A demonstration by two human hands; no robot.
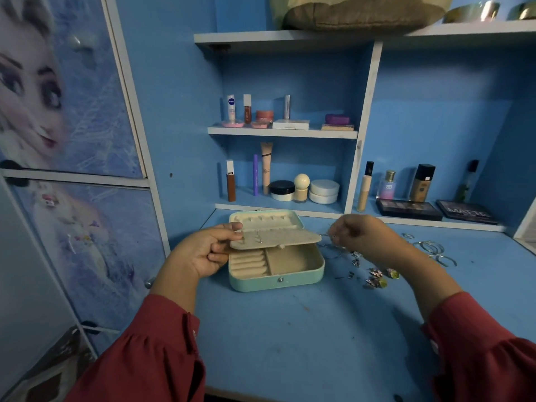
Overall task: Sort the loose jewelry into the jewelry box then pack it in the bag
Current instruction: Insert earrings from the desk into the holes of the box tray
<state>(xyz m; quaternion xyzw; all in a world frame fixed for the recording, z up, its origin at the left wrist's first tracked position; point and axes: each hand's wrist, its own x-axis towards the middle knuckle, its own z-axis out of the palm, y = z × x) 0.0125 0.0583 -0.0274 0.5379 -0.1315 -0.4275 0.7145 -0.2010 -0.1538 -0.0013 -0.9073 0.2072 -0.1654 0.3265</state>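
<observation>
A mint jewelry box (pixel 275 281) stands open on the blue desk, its cream lid (pixel 265 219) leaning back. My left hand (pixel 203 250) pinches the left edge of the cream earring flap (pixel 278 239), which hovers over the box and carries a few small earrings. My right hand (pixel 359 235) is just right of the box and pinches a thin silver piece (pixel 326 235). Loose jewelry (pixel 377 275) lies scattered on the desk to the right, with silver hoops (pixel 429 248) farther right. A brownish bag (pixel 362 13) sits on the top shelf.
Cosmetics fill the shelves behind the box: tubes and jars (pixel 290 190), bottles (pixel 420 184) and dark palettes (pixel 409 208) at the desk's back right. A cupboard door with a cartoon print (pixel 58 111) stands on the left. The blue desk (pixel 304 329) stretches toward me.
</observation>
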